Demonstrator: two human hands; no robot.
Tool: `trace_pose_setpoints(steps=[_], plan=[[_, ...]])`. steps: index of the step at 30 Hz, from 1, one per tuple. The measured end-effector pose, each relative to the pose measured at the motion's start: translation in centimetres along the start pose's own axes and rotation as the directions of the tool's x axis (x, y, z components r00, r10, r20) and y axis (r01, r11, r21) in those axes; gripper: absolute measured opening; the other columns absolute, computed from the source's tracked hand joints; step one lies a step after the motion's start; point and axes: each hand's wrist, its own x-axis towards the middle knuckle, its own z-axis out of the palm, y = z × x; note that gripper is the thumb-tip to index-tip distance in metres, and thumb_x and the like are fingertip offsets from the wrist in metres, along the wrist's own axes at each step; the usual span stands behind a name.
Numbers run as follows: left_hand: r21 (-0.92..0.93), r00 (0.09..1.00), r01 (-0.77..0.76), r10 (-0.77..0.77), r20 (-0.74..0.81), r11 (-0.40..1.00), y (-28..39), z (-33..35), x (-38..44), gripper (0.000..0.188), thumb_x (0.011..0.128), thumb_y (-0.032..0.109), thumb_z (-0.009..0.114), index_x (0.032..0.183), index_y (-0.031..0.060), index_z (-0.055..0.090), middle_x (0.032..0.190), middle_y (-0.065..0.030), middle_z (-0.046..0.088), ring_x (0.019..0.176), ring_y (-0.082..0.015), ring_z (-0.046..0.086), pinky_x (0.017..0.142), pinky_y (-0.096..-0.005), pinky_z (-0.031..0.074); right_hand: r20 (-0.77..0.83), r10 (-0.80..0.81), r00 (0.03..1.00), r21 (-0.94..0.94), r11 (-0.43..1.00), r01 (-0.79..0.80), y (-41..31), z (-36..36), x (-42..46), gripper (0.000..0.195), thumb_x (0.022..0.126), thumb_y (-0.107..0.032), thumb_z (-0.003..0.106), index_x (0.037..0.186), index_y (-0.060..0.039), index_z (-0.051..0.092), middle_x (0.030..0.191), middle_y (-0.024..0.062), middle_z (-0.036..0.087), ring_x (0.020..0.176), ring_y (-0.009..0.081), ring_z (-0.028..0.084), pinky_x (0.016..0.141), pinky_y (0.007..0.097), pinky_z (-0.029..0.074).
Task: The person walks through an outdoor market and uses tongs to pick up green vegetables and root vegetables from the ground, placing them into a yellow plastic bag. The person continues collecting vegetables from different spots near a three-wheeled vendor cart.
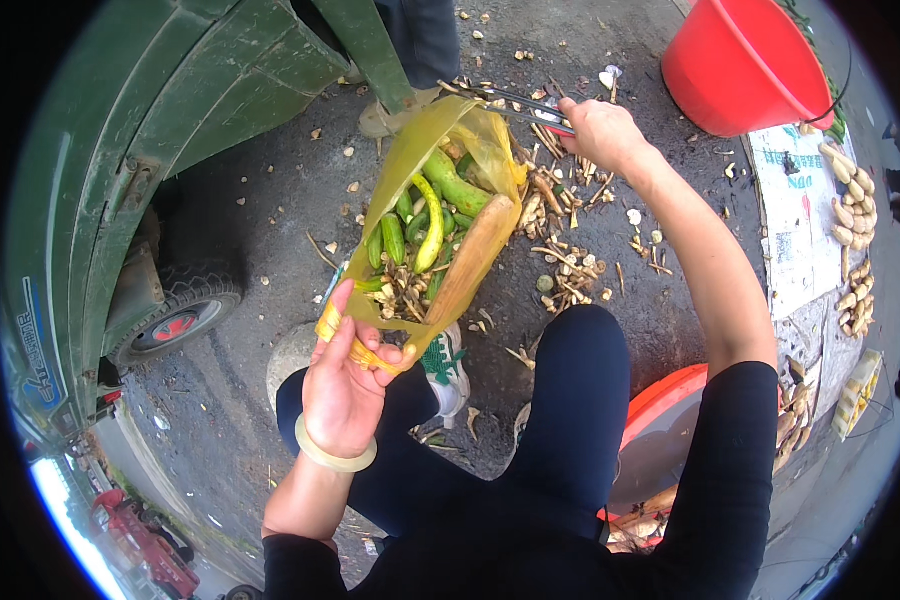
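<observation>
My left hand (349, 390), a pale bangle at its wrist, grips the gathered near edge of a yellow plastic bag (394, 180). The bag gapes and holds green gourds (454, 184), a yellow-green curved vegetable (430, 225), small green cucumber-like vegetables (394, 238), a long brown root or gourd (469, 259) and root trimmings (405, 292). Beyond the bag's far right edge, my right hand (604, 131) is closed around the handles of dark metal tongs (525, 109). The tongs reach left over the bag's far rim, by some thin trimmings; what their tips hold cannot be told.
Root scraps (570, 274) litter the wet pavement. A red bucket (750, 67) stands far right; a red basin (660, 401) with water and roots is beside my right knee. Pale roots (855, 199) lie near a printed sheet (802, 217). A green vehicle (195, 82) and another person's leg (420, 41) are ahead left.
</observation>
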Motion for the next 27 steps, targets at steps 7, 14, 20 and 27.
trace_pose_setpoints(steps=[7,14,20,27], plan=[[-0.138,0.971,-0.237,0.233,-0.048,0.962,9.7,-5.1,1.2,0.043,0.102,0.013,0.033,0.144,0.0087,0.028,0.078,-0.0032,0.05,0.077,-0.0146,0.057,0.097,-0.0432,0.049,0.312,0.205,0.928,0.111,0.962,-0.25,10.4,2.5,-5.8,0.069,0.071,-0.034,0.076,0.12,0.0043,0.047,0.103,0.0256,0.062,0.101,0.0366,0.06,0.086,0.0423,0.048],[-0.194,0.968,-0.249,0.25,-0.023,0.949,11.9,-10.2,3.3,0.04,0.101,0.013,0.032,0.14,0.0045,0.035,0.09,-0.0085,0.059,0.085,-0.0199,0.061,0.1,-0.0419,0.047,0.274,0.179,0.945,0.471,0.831,-0.294,9.3,13.1,-4.3,0.079,0.068,-0.039,0.078,0.124,0.0067,0.048,0.108,0.0251,0.062,0.103,0.0334,0.06,0.089,0.0377,0.048],[-0.228,0.965,-0.247,0.217,-0.145,0.942,14.3,-17.0,1.8,0.04,0.102,0.016,0.028,0.137,0.0028,0.041,0.092,-0.0127,0.064,0.088,-0.0206,0.063,0.099,-0.0366,0.046,0.276,0.26,0.925,0.515,0.773,-0.371,10.1,12.3,-9.4,0.087,0.067,-0.029,0.08,0.135,0.0026,0.037,0.103,0.0201,0.061,0.092,0.0278,0.063,0.08,0.0363,0.05],[-0.063,0.982,-0.183,0.18,-0.054,0.981,10.8,-7.8,2.4,0.044,0.102,0.014,0.033,0.144,0.0075,0.028,0.089,-0.0068,0.055,0.077,-0.0167,0.06,0.082,-0.0371,0.053,0.166,0.451,0.877,0.372,0.795,-0.479,-2.5,23.1,-20.2,0.101,0.069,-0.035,0.08,0.141,0.0007,0.02,0.12,0.0254,0.051,0.094,0.0372,0.062,0.08,0.0396,0.052]])
